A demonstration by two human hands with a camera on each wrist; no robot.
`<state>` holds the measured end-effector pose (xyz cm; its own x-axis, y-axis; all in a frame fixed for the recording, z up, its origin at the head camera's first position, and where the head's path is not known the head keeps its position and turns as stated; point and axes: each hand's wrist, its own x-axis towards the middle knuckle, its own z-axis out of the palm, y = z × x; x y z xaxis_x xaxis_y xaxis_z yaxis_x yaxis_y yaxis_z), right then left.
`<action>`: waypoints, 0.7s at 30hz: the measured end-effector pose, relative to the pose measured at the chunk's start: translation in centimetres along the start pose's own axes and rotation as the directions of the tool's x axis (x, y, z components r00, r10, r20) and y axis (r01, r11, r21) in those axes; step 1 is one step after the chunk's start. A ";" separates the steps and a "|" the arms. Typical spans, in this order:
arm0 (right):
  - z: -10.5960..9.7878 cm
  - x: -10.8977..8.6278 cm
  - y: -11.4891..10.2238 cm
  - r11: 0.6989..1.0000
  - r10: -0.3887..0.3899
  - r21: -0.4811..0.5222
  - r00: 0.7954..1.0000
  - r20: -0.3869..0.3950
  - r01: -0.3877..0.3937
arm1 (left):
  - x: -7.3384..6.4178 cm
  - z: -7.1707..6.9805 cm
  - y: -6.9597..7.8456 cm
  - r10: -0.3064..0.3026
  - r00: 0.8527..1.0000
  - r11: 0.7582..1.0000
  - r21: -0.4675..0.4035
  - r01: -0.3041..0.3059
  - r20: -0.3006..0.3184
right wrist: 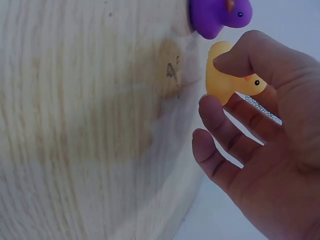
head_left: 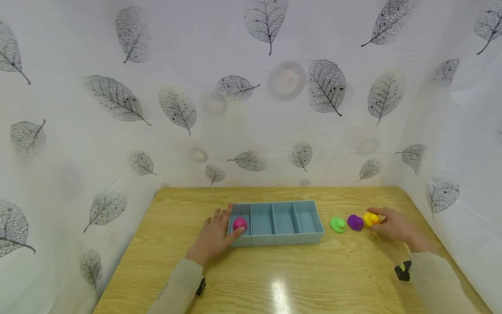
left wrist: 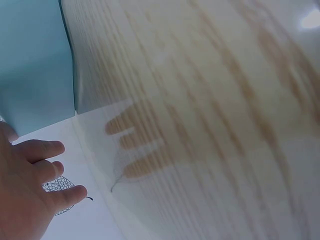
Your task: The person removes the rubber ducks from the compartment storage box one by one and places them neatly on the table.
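Observation:
A light blue tray (head_left: 274, 239) with dividers stands mid-table. In its leftmost compartment sits a round pink toy (head_left: 239, 224); its exact kind is hard to tell. My left hand (head_left: 213, 235) rests against the tray's left end, thumb over the front rim. In the left wrist view the fingers (left wrist: 42, 150) lie fairly straight beside the tray wall (left wrist: 37, 65). To the right of the tray, a green rubber duck (head_left: 337, 224) and a purple rubber duck (head_left: 355, 222) stand in a row. My right hand (head_left: 394, 224) pinches a yellow rubber duck (right wrist: 220, 85) between thumb and fingers, at the table surface.
The wood-grain table (head_left: 251, 279) ends at a pale curtain (head_left: 235, 131) with leaf prints, behind and at both sides. A black wrist strap piece (head_left: 403, 270) shows at the right sleeve. Light glares off the table's front middle.

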<state>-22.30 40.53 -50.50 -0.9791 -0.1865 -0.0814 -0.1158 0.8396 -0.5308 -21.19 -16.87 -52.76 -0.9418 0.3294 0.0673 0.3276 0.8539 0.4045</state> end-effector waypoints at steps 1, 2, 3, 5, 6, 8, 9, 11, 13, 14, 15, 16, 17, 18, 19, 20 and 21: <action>0.1 0.0 0.1 1.000 -0.003 -0.002 1.000 0.001 0.003 | 0.0 0.0 0.0 0.000 1.000 1.000 -0.001 0.000 -0.002; 0.2 0.1 0.2 1.000 -0.007 -0.003 1.000 0.004 0.007 | 0.0 0.0 0.0 0.000 1.000 1.000 -0.001 0.000 -0.003; 0.3 0.1 0.3 1.000 -0.004 0.002 1.000 0.010 0.004 | 0.1 0.1 -0.1 -0.001 1.000 1.000 -0.002 0.001 -0.001; 0.6 0.1 0.5 1.000 -0.006 0.017 1.000 0.016 0.006 | 0.0 0.1 -0.1 -0.003 1.000 1.000 -0.007 0.003 0.001; 0.7 0.1 0.6 1.000 -0.005 0.029 1.000 0.019 0.005 | 0.1 0.1 -0.1 -0.003 1.000 1.000 -0.009 0.003 0.000; 1.0 0.1 0.8 0.998 -0.001 0.057 1.000 0.023 0.000 | 0.0 0.1 -0.1 -0.005 1.000 1.000 -0.012 0.005 0.005; 1.1 0.1 0.8 0.998 -0.004 0.063 1.000 0.022 0.002 | 0.0 0.2 -0.1 -0.005 1.000 1.000 -0.016 0.005 0.006; 1.2 0.1 1.0 0.997 -0.007 0.074 1.000 0.015 0.006 | 0.0 0.3 -0.2 -0.006 1.000 1.000 -0.022 0.006 0.003; 1.3 0.0 1.0 0.996 -0.008 0.084 1.000 0.012 0.007 | 0.0 0.4 -0.2 -0.006 1.000 1.000 -0.024 0.006 0.001; 1.3 0.0 1.1 0.996 -0.007 0.089 1.000 0.009 0.006 | 0.1 0.4 -0.3 -0.006 1.000 1.000 -0.025 0.006 -0.001; 1.3 0.1 1.1 0.996 -0.012 0.091 1.000 0.010 0.011 | 0.1 0.4 -0.3 -0.005 1.000 1.000 -0.027 0.005 -0.005; 1.3 0.1 1.1 0.995 -0.006 0.095 1.000 0.009 0.006 | 0.1 0.4 -0.3 -0.005 1.000 1.000 -0.026 0.004 -0.008; 1.3 0.1 1.1 0.996 -0.005 0.091 1.000 0.008 0.005 | 0.0 0.4 -0.3 -0.005 1.000 1.000 -0.026 0.004 -0.008; 1.3 0.2 1.2 0.997 -0.003 0.084 1.000 0.003 0.002 | 0.0 0.4 -0.3 -0.004 1.000 1.000 -0.026 0.004 -0.009; 1.3 0.2 1.2 0.997 -0.005 0.072 1.000 -0.001 0.005 | 0.0 0.4 -0.3 -0.003 1.000 1.000 -0.027 0.003 -0.009; 1.3 0.3 1.2 0.998 -0.001 0.064 1.000 -0.008 0.002 | 0.0 0.3 -0.3 -0.002 1.000 1.000 -0.027 0.002 -0.010; 1.3 0.3 1.3 0.999 -0.005 0.052 1.000 -0.015 0.006 | 0.0 0.3 -0.3 -0.002 1.000 1.000 -0.026 0.001 -0.010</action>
<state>-22.54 40.87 -52.28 -0.9808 -0.1834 -0.0664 -0.1128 0.8109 -0.5742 -21.28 -16.96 -53.16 -0.9430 0.3239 0.0761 0.3242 0.8434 0.4284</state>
